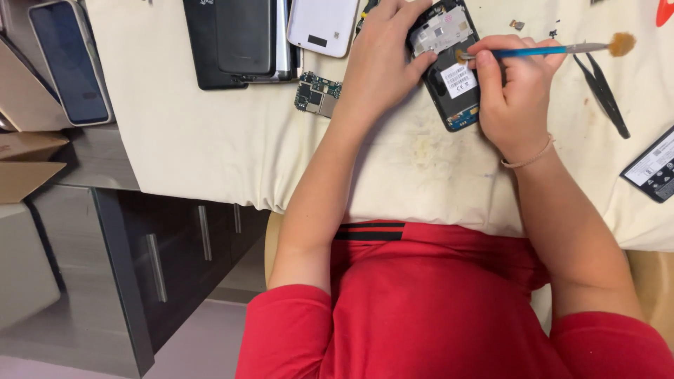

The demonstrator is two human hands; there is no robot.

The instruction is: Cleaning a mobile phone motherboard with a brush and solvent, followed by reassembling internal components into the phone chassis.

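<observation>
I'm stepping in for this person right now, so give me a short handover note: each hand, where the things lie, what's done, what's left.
Left hand: steadies the opened phone on the cream cloth.
Right hand: fingers pinch a blue-handled brush, one end on the phone's insides.
Nearby: loose circuit board left of the phone, black tweezers and a battery to the right, more phones at the cloth's far edge.
Done: the back is off and the insides are exposed.
Left: brushing is under way; the phone remains open, the loose board outside it.
</observation>
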